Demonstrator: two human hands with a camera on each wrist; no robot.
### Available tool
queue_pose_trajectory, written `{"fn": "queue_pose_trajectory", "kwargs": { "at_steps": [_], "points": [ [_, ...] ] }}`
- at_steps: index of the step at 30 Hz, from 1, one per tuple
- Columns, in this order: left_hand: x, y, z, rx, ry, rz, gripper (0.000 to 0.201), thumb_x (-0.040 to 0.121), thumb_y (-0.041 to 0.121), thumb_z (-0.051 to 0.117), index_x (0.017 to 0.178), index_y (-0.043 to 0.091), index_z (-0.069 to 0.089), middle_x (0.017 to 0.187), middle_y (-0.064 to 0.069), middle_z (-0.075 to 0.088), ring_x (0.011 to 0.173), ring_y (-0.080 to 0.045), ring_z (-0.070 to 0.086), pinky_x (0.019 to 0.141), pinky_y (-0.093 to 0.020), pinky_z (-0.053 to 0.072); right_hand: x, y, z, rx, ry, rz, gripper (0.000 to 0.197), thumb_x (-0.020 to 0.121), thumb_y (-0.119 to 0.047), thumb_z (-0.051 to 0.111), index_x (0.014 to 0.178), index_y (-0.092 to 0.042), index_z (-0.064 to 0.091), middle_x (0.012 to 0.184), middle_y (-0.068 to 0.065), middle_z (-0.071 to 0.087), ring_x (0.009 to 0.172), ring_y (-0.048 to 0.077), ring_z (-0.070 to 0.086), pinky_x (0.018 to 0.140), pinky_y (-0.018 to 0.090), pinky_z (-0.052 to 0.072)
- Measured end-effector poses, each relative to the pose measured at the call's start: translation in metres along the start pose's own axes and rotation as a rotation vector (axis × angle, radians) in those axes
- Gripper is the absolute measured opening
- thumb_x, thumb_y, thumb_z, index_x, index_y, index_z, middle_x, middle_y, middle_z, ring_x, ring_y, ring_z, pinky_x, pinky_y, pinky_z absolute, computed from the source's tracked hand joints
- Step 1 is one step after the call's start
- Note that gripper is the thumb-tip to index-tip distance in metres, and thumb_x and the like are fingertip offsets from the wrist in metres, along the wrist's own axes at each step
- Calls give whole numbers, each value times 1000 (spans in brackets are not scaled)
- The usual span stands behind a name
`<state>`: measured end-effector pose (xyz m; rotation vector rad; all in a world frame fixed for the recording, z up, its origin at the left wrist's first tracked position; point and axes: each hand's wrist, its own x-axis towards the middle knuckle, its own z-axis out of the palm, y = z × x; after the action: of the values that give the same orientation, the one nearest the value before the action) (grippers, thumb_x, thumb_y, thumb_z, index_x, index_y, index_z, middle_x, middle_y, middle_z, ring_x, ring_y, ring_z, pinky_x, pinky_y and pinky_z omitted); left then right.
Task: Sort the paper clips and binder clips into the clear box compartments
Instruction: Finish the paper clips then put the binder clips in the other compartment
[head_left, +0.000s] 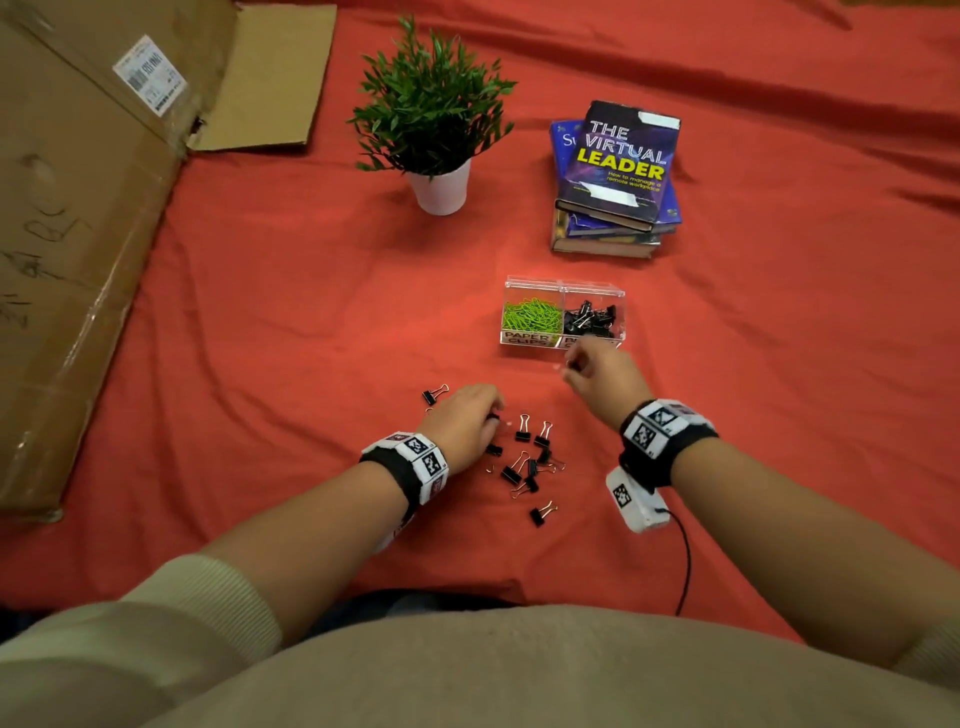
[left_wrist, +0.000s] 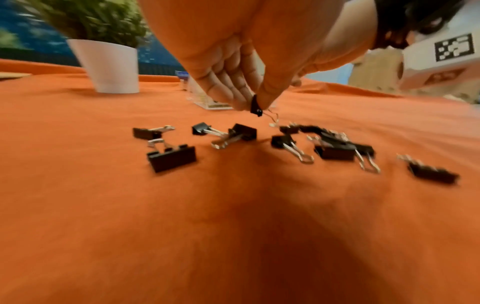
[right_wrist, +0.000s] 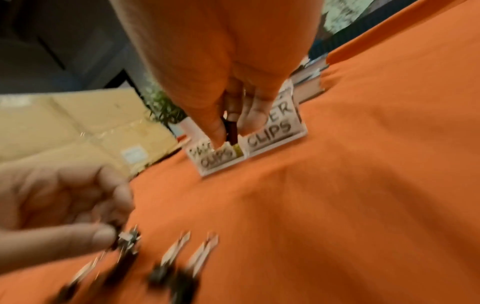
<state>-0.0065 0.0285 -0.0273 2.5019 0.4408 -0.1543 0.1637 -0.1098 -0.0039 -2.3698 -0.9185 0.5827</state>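
Note:
A clear two-compartment box (head_left: 563, 288) sits on the red cloth. Its left side holds green paper clips (head_left: 531, 314) and its right side black binder clips (head_left: 589, 318). Several loose binder clips (head_left: 524, 462) lie in front of me. My left hand (head_left: 496, 418) hovers low over this pile and pinches one black binder clip (left_wrist: 255, 108) between thumb and fingers (left_wrist: 233, 90). My right hand (head_left: 574, 364) is at the box's labelled front wall (right_wrist: 275, 133), gripping a small dark binder clip (right_wrist: 232, 131) between thumb and fingers.
A potted plant (head_left: 436, 130) and a stack of books (head_left: 618, 171) stand beyond the box. A large cardboard carton (head_left: 78, 208) fills the left side. One binder clip (head_left: 431, 396) lies apart, left of my left hand. A cable (head_left: 685, 561) trails from my right wrist.

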Motion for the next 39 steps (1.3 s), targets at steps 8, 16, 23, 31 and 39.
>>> {"fn": "queue_pose_trajectory", "kwargs": {
  "at_steps": [8,16,23,31,39],
  "points": [
    [-6,-50,-30,-111,143,-344,32,91,4,50,123,6,54,120,-13,53,111,-28,53,98,-32,38,52,5,-28,-61,137,118,15,81,-6,66,94,-5,58,94,15,61,89,30,57,75,31,41],
    [-3,-56,-22,-31,0,-425,41,95,10,45,136,11,46,137,-14,42,122,-31,50,104,-33,37,15,-41,18,-193,-3,-225,32,86,-14,61,118,-11,60,121,9,50,118,23,45,106,35,39],
    [-5,-60,-18,73,-39,-363,31,91,21,57,121,15,58,116,-10,50,109,-32,56,92,-41,47,-12,-69,88,-332,-414,-287,68,83,-22,67,142,-10,36,135,8,36,121,27,38,105,39,38],
    [-13,-57,-21,12,3,-308,14,86,15,60,98,15,54,107,-5,48,91,-30,58,82,-41,48,-11,-63,97,-270,-373,-226,36,82,-14,67,113,-8,50,121,10,49,109,30,44,95,37,38],
    [-30,-56,-26,-50,-51,-314,23,88,22,59,111,19,53,111,-3,59,103,-22,57,89,-37,47,-12,-60,91,-45,-355,-134,26,76,-8,69,98,-12,56,101,7,64,96,26,57,86,32,44]
  ]
}}
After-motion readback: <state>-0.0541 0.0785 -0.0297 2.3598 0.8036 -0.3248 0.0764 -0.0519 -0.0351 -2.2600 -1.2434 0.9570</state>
